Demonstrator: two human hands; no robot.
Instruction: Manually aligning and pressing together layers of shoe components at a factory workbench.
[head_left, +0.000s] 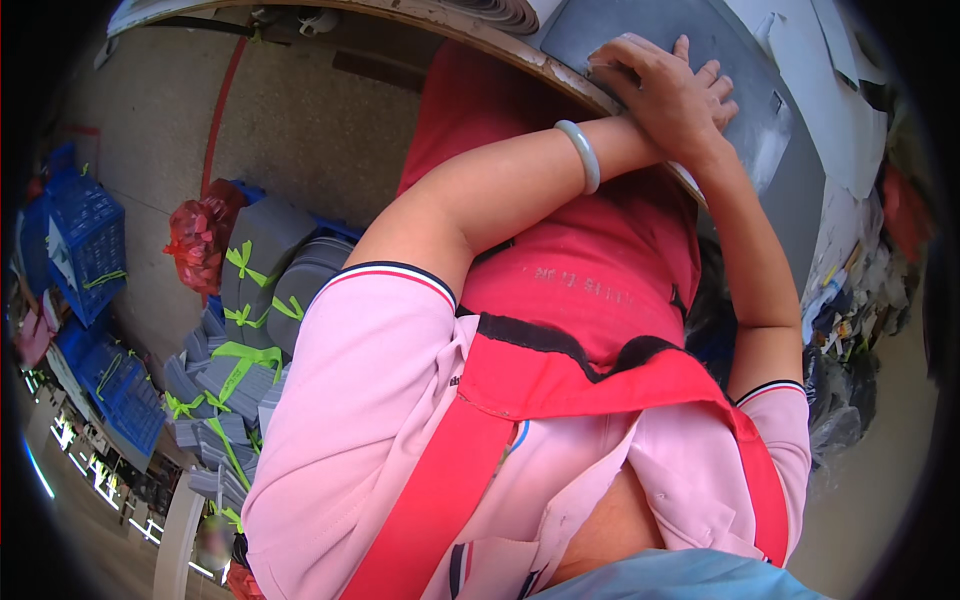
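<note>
My right hand (665,95) lies flat, fingers spread, on a grey sheet (740,40) at the curved edge of a worktable (480,35) at the upper right. Its thumb rests at the sheet's near corner. My left forearm, with a pale green bangle (583,155) on it, crosses my body toward the same spot. Its hand is tucked under my right wrist and mostly hidden. I wear a pink shirt and a red apron (560,270).
On the floor to the left stand stacks of grey sheets tied with green tape (240,370), a red mesh bag (200,235) and blue crates (85,235). Light cut pieces (850,110) and clutter lie on the right.
</note>
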